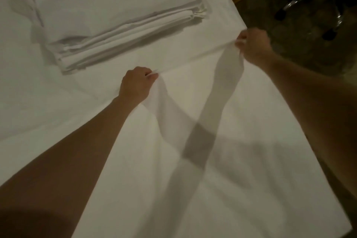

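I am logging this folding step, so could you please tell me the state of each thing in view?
Left hand: fingers pinch the sheet's far edge.
Right hand: fingers pinch the same edge, further right.
Large white fabric sheet: spread out, far edge raised and stretched between both hands.
Stack of folded white cloths: folded, lying flat, untouched.
White-covered table: bears the stack and the sheet.

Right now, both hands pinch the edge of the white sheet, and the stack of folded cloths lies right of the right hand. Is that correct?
Not quite. In the head view the stack of folded cloths lies left of the right hand, beyond the left hand. Both hands do pinch the edge of the white sheet.
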`<state>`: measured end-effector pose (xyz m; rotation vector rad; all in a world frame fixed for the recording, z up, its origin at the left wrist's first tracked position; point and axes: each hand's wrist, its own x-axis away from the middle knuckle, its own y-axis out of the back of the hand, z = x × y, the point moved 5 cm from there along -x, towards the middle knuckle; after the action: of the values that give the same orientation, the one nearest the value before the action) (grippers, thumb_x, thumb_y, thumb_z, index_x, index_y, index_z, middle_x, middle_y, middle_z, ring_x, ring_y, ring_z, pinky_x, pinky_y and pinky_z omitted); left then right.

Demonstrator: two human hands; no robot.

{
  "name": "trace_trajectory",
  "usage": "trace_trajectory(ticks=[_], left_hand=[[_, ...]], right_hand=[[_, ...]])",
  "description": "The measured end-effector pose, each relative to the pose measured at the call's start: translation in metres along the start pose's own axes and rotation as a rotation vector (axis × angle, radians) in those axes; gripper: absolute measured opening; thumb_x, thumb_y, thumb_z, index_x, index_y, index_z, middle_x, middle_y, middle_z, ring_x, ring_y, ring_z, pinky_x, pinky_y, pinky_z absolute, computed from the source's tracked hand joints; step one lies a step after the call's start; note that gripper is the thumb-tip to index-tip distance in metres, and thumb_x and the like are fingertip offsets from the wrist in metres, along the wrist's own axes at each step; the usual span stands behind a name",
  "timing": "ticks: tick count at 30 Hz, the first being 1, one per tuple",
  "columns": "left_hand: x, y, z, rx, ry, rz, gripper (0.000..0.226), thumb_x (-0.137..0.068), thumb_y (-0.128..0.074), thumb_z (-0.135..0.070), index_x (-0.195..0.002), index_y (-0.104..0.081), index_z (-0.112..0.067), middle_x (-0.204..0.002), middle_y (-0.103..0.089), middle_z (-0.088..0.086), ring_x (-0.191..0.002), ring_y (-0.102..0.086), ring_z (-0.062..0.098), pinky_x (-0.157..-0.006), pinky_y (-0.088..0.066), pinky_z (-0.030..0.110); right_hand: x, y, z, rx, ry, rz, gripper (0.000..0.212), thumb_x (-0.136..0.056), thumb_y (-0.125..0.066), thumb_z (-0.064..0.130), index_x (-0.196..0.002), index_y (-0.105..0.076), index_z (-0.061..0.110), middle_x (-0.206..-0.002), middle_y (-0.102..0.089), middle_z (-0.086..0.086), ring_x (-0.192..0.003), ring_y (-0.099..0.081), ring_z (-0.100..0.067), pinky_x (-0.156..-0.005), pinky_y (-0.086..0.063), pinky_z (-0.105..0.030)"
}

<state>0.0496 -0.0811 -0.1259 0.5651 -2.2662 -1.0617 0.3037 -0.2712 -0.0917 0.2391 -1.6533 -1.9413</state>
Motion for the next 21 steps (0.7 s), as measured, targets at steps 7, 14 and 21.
trace_trajectory(ticks=[7, 14, 21], left_hand=[[0.041, -0.036, -0.005, -0.49, -0.163, -0.172, 0.064, -0.092, -0.037, -0.041, -0.152, -0.022, -0.022, -0.158, -0.022, 0.008, -0.143, -0.026, 0.03, -0.107, -0.022, 0.06], [0.14, -0.108, 0.011, -0.537, -0.24, -0.003, 0.064, -0.096, -0.019, -0.05, -0.153, -0.015, -0.019, -0.16, -0.012, 0.009, -0.147, -0.013, 0.031, -0.105, -0.017, 0.07], [0.236, -0.13, 0.021, -0.547, -0.197, 0.088, 0.067, -0.093, -0.022, -0.053, -0.152, -0.017, -0.023, -0.16, -0.013, 0.009, -0.146, -0.013, 0.036, -0.101, -0.02, 0.072]], right_hand=[[0.039, -0.065, 0.013, -0.078, -0.158, 0.032, 0.058, -0.102, -0.036, 0.026, -0.154, -0.011, 0.018, -0.161, -0.001, -0.01, -0.147, -0.006, -0.033, -0.115, -0.014, -0.058], [0.159, -0.134, 0.067, 0.111, 0.175, 0.03, 0.061, -0.096, -0.018, 0.042, -0.153, -0.014, 0.021, -0.161, -0.007, -0.004, -0.148, -0.002, -0.03, -0.111, -0.006, -0.065], [0.248, -0.141, 0.017, 0.25, 0.282, 0.129, 0.057, -0.098, -0.022, 0.045, -0.151, -0.025, 0.024, -0.159, -0.02, -0.005, -0.146, -0.017, -0.033, -0.106, -0.02, -0.069]])
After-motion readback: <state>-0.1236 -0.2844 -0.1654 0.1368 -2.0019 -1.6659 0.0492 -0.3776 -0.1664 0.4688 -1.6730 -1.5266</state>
